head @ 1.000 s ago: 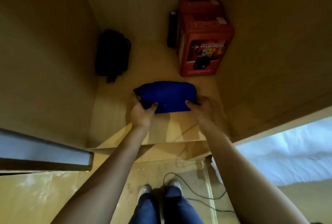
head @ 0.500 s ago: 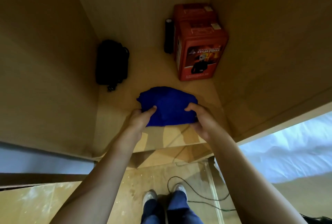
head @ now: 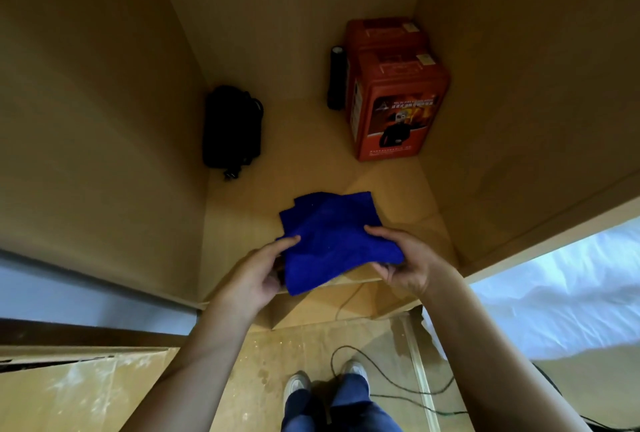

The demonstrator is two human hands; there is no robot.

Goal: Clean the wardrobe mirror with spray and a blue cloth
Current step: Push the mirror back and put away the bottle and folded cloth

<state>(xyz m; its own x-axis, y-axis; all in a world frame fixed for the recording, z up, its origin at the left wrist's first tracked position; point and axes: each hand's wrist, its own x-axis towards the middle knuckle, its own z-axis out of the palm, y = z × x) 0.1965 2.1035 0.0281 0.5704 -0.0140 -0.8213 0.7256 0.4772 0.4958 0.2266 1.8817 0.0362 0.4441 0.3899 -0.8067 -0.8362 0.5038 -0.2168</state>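
Observation:
A folded blue cloth (head: 332, 239) hangs between both hands just above the front edge of the wardrobe shelf (head: 304, 161). My left hand (head: 259, 270) pinches its left side, thumb on top and fingers underneath. My right hand (head: 403, 258) pinches its right side the same way. No spray bottle and no mirror surface can be made out in this view.
On the shelf stand a red box (head: 391, 99) at the back right, a black cylinder (head: 336, 77) beside it, and a black pouch (head: 230, 128) at the back left. A door edge (head: 86, 286) juts in at the left. White bedding (head: 561, 293) lies at the right; a cable (head: 388, 379) trails by my feet.
Both hands have lifted the blue cloth off the shelf and drawn it toward me, past the shelf's front edge. The cloth now looks flatter and more squared.

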